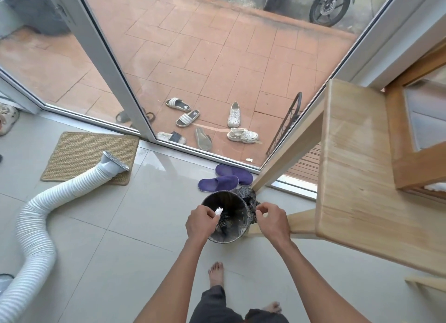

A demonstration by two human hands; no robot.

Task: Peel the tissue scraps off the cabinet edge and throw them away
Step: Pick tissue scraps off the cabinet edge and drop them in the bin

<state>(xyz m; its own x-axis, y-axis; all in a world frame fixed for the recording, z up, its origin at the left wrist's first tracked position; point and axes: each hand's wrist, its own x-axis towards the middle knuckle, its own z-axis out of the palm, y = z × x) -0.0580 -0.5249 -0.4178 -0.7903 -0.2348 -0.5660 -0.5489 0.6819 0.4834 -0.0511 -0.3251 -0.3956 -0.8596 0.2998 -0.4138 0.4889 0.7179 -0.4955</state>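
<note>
Pale floor tiles (135,262) run up to a glass door, and on them, beside the leg of a wooden cabinet (357,158), stands a small dark bin (237,228). We are at the throwing-away step. Our left hand (201,223) hovers over the bin's mouth with a white tissue scrap (218,211) pinched between thumb and fingertips. Our right hand (271,220) sits at the bin's far rim, thumb and forefinger pressed together; it may be holding the dark liner or a small bit of tissue, but we cannot tell which.

To do this well, we should lower the scrap well inside the rim before spreading the fingers, since light tissue drifts and can cling to skin. A rub of thumb against finger should free it. We would keep the right hand steadying the bin, then check both hands for stuck bits.
</note>
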